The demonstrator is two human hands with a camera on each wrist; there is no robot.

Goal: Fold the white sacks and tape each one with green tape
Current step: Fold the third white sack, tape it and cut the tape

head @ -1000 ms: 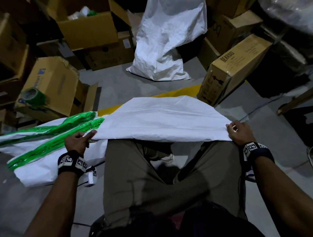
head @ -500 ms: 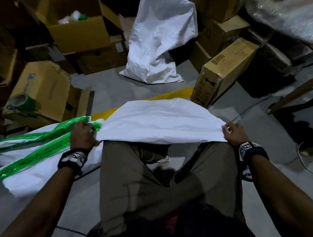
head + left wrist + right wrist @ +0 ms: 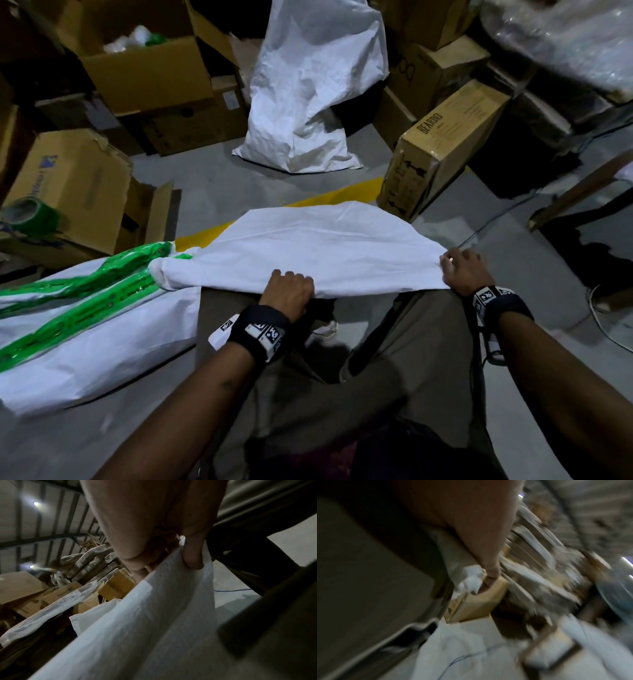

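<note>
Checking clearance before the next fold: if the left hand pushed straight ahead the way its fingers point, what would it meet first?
Left hand already grips the white sack, so more of that sack comes first; beyond it, probably bare floor, though depth is unclear.

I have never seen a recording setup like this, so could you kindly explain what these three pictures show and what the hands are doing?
No machine here: a seated person wears three cameras. The head view looks down over their lap; each wrist view looks along one hand. The left hand and right hand each grip the near edge of a flat white woven sack stretched across the knees. The left wrist view shows fingers curled into that fabric; the right wrist view is blurred. Beside the left leg lies a folded white sack bound with green tape. A green tape roll sits on a cardboard box, and another white sack stands on the grey floor.
</note>
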